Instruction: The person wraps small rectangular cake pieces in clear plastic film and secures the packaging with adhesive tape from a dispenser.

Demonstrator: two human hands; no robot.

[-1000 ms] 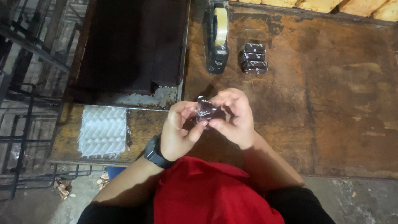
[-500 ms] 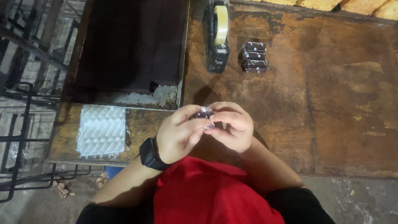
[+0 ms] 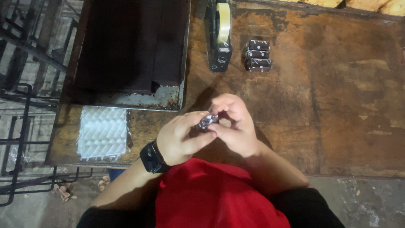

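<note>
Currently left hand (image 3: 179, 139) and right hand (image 3: 236, 126) both pinch a small shiny wrapped piece (image 3: 207, 122) above the surface's (image 3: 337, 105) near edge. Best to keep folds tight, fingertips close. Finished pieces (image 3: 258, 55) sit beside the tape dispenser (image 3: 219, 38).

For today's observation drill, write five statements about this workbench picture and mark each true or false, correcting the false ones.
1. Both hands hold a small wrapped piece. True.
2. The tape dispenser lies on the floor. False: it stands on the table.
3. Three wrapped pieces sit right of the dispenser. True.
4. The watch is on the right hand. False: it is on the left hand wrist.
5. The white sheet lies inside the dark tray. False: it lies in front of it.
</note>
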